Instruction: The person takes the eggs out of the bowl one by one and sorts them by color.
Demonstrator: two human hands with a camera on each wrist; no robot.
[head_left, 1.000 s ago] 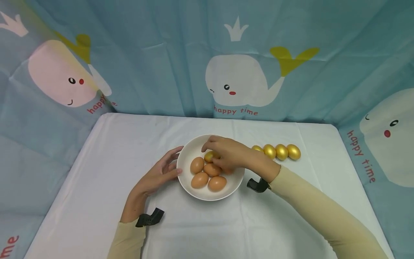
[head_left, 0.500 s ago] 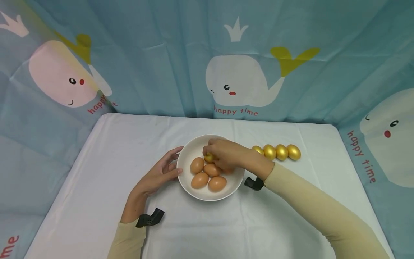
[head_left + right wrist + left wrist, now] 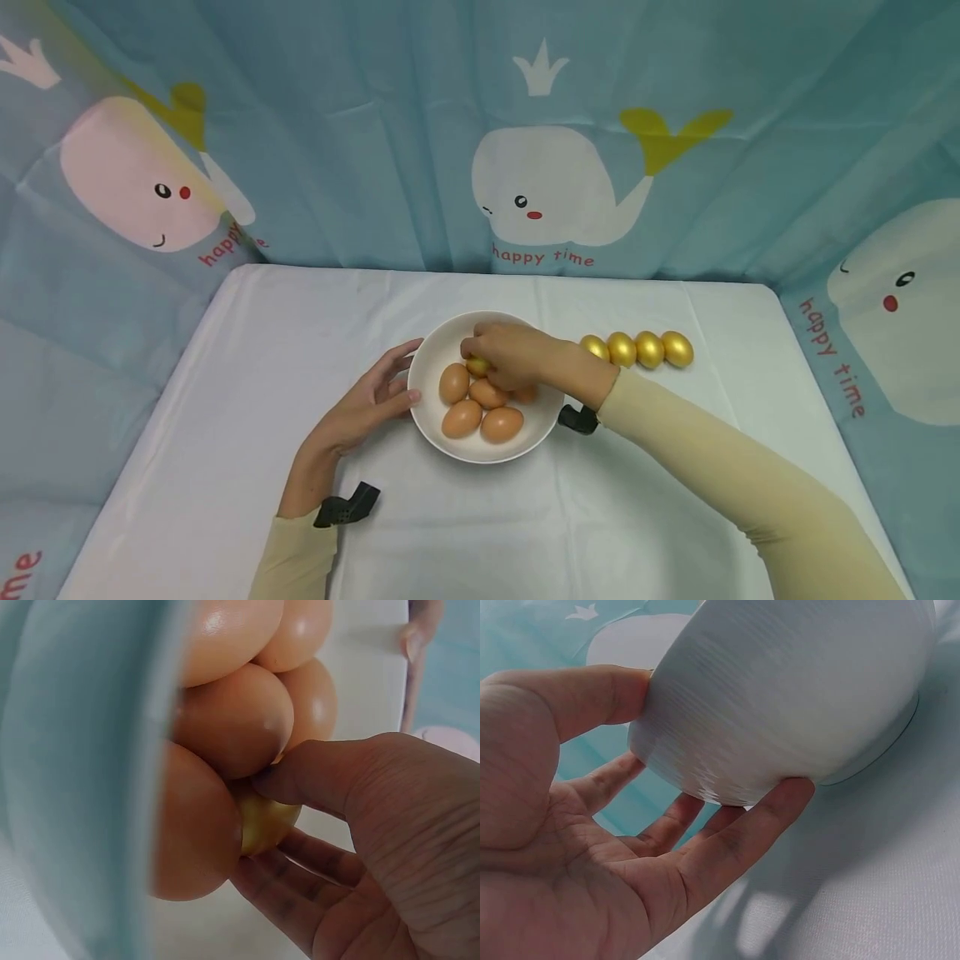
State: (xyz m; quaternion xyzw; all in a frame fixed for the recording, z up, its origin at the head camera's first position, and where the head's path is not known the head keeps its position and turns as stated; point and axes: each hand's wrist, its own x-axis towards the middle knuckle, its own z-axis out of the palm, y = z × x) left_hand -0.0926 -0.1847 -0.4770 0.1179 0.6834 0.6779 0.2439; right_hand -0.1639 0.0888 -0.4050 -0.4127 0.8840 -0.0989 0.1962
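Observation:
A white bowl (image 3: 427,429) with several brown eggs (image 3: 502,425) in it stands on the white cloth. At its left side my left hand (image 3: 369,396) holds it, thumb tip at the rim and fingers against the outer wall (image 3: 795,690). My right hand (image 3: 517,354) reaches into the bowl from the right. Its thumb and fingers grip a golden egg (image 3: 262,821), which sits among the brown eggs and is partly hidden by them and by the thumb. In the head view only a sliver of this golden egg (image 3: 477,367) shows.
Several more golden eggs (image 3: 648,350) lie in a row on the tablecloth (image 3: 450,533), right of the bowl; the right wrist partly covers the nearest one. A blue curtain (image 3: 360,167) with printed whales hangs behind the table.
My right hand has closed its fingers around the golden egg in the bowl, its wrist shifting slightly left. The left hand has stayed on the bowl.

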